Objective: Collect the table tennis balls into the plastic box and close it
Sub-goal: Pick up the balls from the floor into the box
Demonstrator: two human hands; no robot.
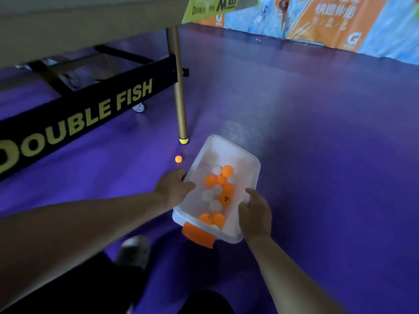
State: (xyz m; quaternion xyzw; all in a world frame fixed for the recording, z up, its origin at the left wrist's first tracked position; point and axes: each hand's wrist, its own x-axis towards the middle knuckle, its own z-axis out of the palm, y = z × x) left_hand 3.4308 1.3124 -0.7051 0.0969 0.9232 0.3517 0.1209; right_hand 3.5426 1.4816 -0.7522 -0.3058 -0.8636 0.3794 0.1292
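A clear plastic box [229,150] with an orange latch [199,236] on its near end sits without a lid above the purple floor. Several orange and white table tennis balls [217,191] lie inside it. My left hand [173,188] grips the box's left rim. My right hand [255,214] holds the right rim, fingers curled over the edge. One loose orange ball [178,159] lies on the floor just left of the box, near the table leg. No lid is in view.
A gold table leg [180,91] with a yellow foot stands just beyond the loose ball. The black "DOUBLE FISH" table frame [74,118] runs along the left. Printed barrier boards [328,21] line the far edge. My shoe [133,250] is below the box.
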